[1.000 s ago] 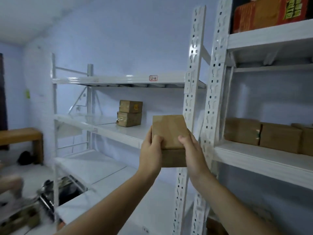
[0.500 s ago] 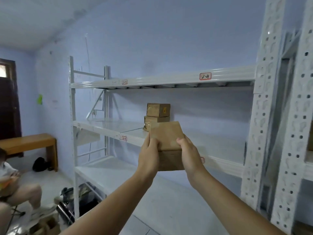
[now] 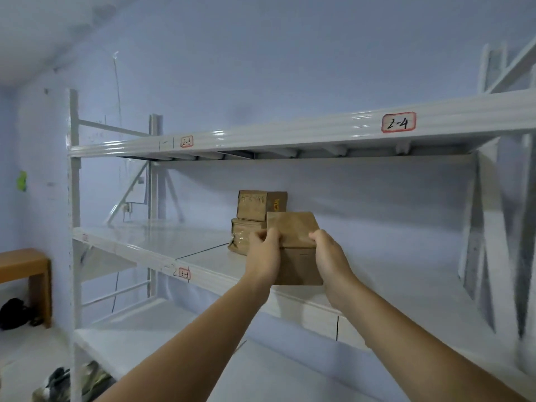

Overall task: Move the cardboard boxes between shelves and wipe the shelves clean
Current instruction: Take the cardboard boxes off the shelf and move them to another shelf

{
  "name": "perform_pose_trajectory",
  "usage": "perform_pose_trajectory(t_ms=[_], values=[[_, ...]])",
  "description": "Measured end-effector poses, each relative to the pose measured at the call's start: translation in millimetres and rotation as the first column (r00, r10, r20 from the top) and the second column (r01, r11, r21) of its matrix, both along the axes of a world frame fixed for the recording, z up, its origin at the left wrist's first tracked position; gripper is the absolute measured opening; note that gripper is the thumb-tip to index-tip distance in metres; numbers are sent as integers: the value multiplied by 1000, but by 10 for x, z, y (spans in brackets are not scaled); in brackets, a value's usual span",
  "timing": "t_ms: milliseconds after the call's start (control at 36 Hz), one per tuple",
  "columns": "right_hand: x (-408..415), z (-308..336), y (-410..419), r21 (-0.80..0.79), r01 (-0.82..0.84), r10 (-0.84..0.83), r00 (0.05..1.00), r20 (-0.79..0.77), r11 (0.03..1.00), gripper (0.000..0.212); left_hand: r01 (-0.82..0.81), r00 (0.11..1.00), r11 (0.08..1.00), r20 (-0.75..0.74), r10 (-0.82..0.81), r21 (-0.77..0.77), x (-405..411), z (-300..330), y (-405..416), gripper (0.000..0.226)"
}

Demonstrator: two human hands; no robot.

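Both hands hold one cardboard box [image 3: 293, 233] level at the front edge of the middle shelf [image 3: 150, 242], its long axis running away from the camera toward the wall. The left hand [image 3: 262, 258] and right hand [image 3: 330, 256] clasp opposite sides, fingers curled over the top. It partly hides two stacked boxes [image 3: 251, 219]; handwriting on the upper one is illegible. Beam labels [image 3: 398, 122] read "2-4" and "2-3".

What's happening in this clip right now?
A person holds a cardboard box in both hands, left hand and right hand gripping its sides, at the middle shelf of a white rack. Two stacked boxes already sit there, just behind and left of it.
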State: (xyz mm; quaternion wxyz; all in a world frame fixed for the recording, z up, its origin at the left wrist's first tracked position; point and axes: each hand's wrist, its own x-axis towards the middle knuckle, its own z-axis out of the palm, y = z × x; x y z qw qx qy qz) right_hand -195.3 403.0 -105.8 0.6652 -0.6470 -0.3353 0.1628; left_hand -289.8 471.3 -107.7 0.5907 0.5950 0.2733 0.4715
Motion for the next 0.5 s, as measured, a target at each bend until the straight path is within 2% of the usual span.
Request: perform_pose_trajectory(t_ms=[167, 306, 417, 500], values=[[409, 103, 617, -20, 36, -37, 998, -46, 999, 33, -6, 999, 1000, -46, 7, 25, 351, 162, 590, 35], [635, 132, 1084, -60, 82, -85, 996, -43, 995, 33, 28, 997, 1000, -67, -27, 7, 567, 206, 1077, 26], [756, 108, 1367, -75, 153, -160, 983, -87, 985, 35, 97, 991, 995, -97, -96, 3, 777, 135, 1435, 35], [811, 65, 1520, -65, 219, -226, 966, -127, 973, 33, 112, 986, 993, -129, -105, 49, 973, 26, 1674, 52]])
